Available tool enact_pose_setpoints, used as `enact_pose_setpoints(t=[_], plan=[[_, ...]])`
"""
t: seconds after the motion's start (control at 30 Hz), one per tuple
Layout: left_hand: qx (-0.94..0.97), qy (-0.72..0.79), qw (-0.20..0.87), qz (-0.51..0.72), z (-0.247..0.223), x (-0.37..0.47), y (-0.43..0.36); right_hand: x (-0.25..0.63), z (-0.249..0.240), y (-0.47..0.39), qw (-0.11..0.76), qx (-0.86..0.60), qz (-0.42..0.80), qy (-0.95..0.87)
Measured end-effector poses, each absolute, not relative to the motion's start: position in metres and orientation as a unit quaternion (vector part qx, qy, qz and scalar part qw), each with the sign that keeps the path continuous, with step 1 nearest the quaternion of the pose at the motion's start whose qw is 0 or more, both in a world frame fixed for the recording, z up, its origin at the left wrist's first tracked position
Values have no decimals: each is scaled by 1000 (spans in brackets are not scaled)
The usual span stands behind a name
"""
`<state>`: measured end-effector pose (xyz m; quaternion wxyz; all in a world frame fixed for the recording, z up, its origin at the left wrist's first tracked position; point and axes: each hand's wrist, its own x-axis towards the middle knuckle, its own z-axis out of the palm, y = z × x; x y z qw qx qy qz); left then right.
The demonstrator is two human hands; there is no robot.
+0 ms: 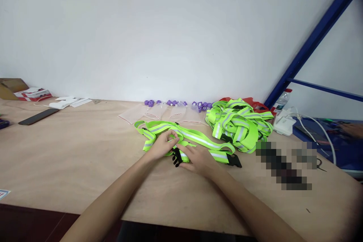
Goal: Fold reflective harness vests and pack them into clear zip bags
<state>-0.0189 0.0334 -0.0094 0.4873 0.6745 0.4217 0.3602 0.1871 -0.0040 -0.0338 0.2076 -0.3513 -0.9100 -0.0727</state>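
Both your hands rest on a neon-green reflective strap (195, 140) that lies spread across the middle of the wooden worktop (70, 159). Your left hand (162, 145) sits on the left part of the strap, its fingers (173, 136) curled together and pinched on a fold of the webbing. Your right hand (198, 159) lies flatter, just beside the left, its fingers (185, 152) stretched out and pressing down on the strap right next to a black buckle (177, 157); they are not closed round anything that you can see. A second black buckle (234, 161) lies at the strap's right end, well apart from your hands.

Behind and to the right of the strap, a heap of more green reflective straps (239, 123) is piled up, near the far edge of the worktop. Beside the heap, along the wall, small purple caps (176, 103) stand in a row, with clear plastic bags (159, 112) lying flat in front of them. A white charger (283, 124) with its cable sits to the right of the heap, and a plastic bottle (282, 100) stands behind it. Far to the left lie a dark flat phone (38, 116), some white papers (66, 102) and a cardboard box (11, 87). A blue metal frame (312, 41) slants up the right side.
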Motion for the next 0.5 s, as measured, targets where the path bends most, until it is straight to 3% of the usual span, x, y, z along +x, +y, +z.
enact_pose_setpoints(t=[0.13, 0.3, 0.5], plan=[[633, 416, 532, 379, -22, -10, 34, 179, -36, -11, 174, -346, -122, -914], [600, 407, 548, 418, -29, -4, 33, 176, -33, -16, 166, -370, -80, -910], [706, 351, 396, 471, -9, -14, 25, 184, -27, -8, 343, -390, 75, -851]])
